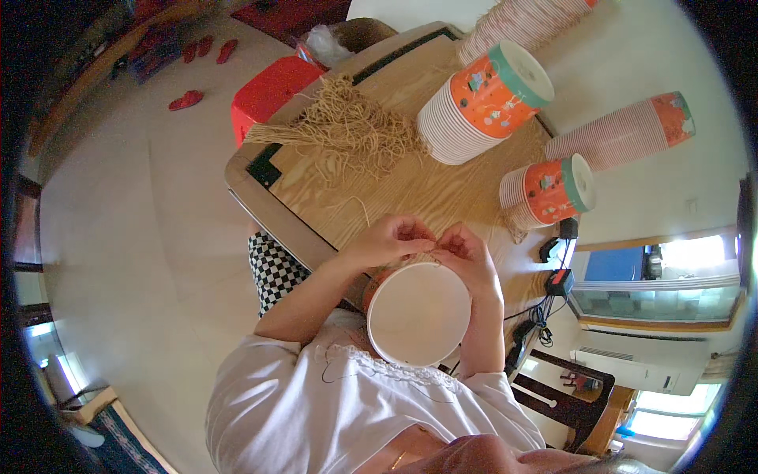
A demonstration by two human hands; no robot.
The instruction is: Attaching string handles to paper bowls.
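Note:
A white-lined paper bucket (380, 316) is tilted against my body, its round mouth facing up and its orange outside barely showing. Just past its far rim, my left hand (393, 239) and my right hand (467, 257) meet, fingertips pinched together. They seem to hold a thin tan strand of twine; the part between the fingers is mostly hidden. A loose strand (359, 207) curves over the table beside my left hand. Farther off lies a tangled heap of tan twine (355, 130), with straighter ends toward the left.
On the wooden table (316, 209), a tall stack of orange-and-green paper buckets (489, 103) and a shorter stack (545, 189) stand upside down. More long stacks (624, 134) are behind. A red stool (268, 95) is at the left edge; black cables (543, 312) lie at the right.

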